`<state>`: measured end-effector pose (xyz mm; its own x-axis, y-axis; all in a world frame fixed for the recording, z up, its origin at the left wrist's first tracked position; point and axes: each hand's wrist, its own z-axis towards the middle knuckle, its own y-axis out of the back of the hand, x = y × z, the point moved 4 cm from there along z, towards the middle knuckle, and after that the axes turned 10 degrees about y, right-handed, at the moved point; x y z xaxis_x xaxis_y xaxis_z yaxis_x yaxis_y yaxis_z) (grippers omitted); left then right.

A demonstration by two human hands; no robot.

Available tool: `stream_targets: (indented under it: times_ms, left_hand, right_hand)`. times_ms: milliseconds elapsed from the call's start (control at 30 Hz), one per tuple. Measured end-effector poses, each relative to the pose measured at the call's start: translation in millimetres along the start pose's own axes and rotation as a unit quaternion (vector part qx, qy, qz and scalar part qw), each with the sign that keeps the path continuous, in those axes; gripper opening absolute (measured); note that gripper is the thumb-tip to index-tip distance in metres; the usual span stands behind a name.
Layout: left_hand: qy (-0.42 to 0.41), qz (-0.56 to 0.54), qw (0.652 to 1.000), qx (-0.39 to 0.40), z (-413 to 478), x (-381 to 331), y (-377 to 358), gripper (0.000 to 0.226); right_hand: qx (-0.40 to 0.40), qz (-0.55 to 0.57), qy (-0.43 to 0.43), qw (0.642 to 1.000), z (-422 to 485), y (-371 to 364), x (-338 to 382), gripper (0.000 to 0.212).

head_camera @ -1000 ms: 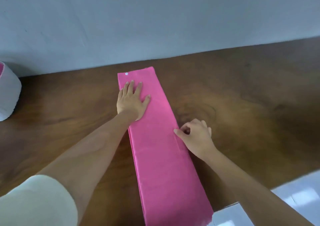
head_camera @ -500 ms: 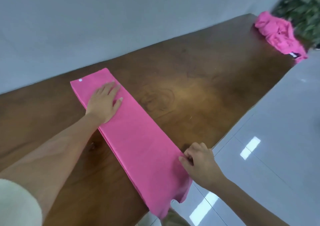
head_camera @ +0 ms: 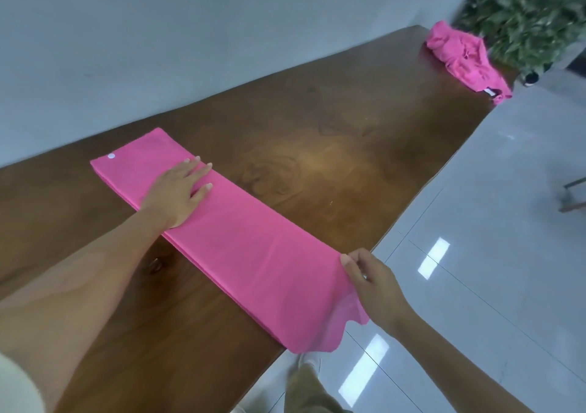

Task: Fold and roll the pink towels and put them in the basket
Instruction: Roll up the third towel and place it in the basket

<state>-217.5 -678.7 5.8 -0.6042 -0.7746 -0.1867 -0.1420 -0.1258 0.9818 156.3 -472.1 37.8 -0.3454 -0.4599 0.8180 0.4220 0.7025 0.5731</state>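
A pink towel, folded into a long narrow strip, lies diagonally on the brown wooden table. Its near end hangs over the table's front edge. My left hand lies flat on the strip's far part, fingers straight. My right hand pinches the near right edge of the strip at the table's edge. A white dot marks the strip's far corner. A heap of crumpled pink towels sits at the table's far right end. The basket is out of view.
A grey wall runs behind the table. To the right lies a glossy tiled floor, with a green potted plant at the far right corner. My leg and shoe show below the table's edge.
The view has swung right, so the basket at left has left the frame and the towel heap has come in. My right hand has slid down the strip to its near end.
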Motion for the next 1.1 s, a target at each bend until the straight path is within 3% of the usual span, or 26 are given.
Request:
stream_targets:
  times_ms: [133,267,567,833,1100]
  left_hand:
    - [0.049,0.004,0.999,-0.012,-6,1,-4,0.068]
    - [0.097,-0.004,0.995,-0.025,-12,3,-5,0.069]
    - [0.211,-0.017,0.976,-0.050,-33,0,-4,0.067]
    - [0.319,-0.026,0.944,-0.074,-60,-5,-5,0.064]
    - [0.416,-0.035,0.903,-0.103,-88,-14,-10,0.062]
  right_hand:
    - [-0.026,-0.058,0.026,0.998,27,12,-3,0.035]
    - [-0.003,-0.162,0.072,0.984,59,26,-5,0.033]
    - [0.077,-0.360,0.038,0.929,151,48,-14,0.063]
    - [0.133,-0.405,0.059,0.903,228,47,-8,0.075]
    - [0.165,-0.421,0.155,0.878,293,36,2,0.076]
